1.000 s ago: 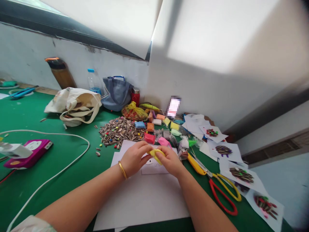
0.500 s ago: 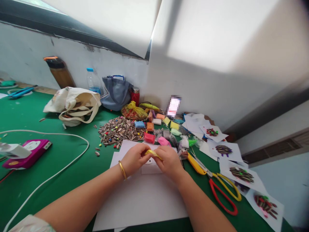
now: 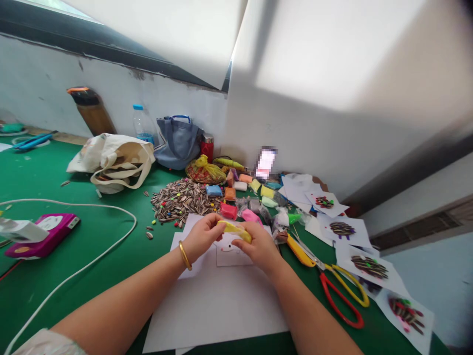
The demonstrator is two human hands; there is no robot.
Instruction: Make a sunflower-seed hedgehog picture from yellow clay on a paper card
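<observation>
Between my two hands is a packet of yellow modelling clay (image 3: 233,228) in a clear wrapper, held above the paper. My left hand (image 3: 204,238) pinches its left end, and a gold bracelet (image 3: 185,255) circles that wrist. At the packet's other end, my right hand (image 3: 259,246) grips with thumb and fingers. Below them lies a small white card (image 3: 229,258) with a drawn face, a black eye dot and a red mark, partly hidden by the hands. The card rests on large white paper sheets (image 3: 218,301).
Sunflower seeds (image 3: 181,199) are heaped behind my left hand. Clay packets, including a red one (image 3: 228,211), lie beyond. Scissors (image 3: 332,276) and a yellow cutter (image 3: 300,250) are at right, beside seed-decorated cards (image 3: 369,266). A white cable (image 3: 92,261) curves across the left.
My hands have moved slightly apart and opened out the yellow clay packet, so more of it shows. More of the card's drawn face is visible beneath.
</observation>
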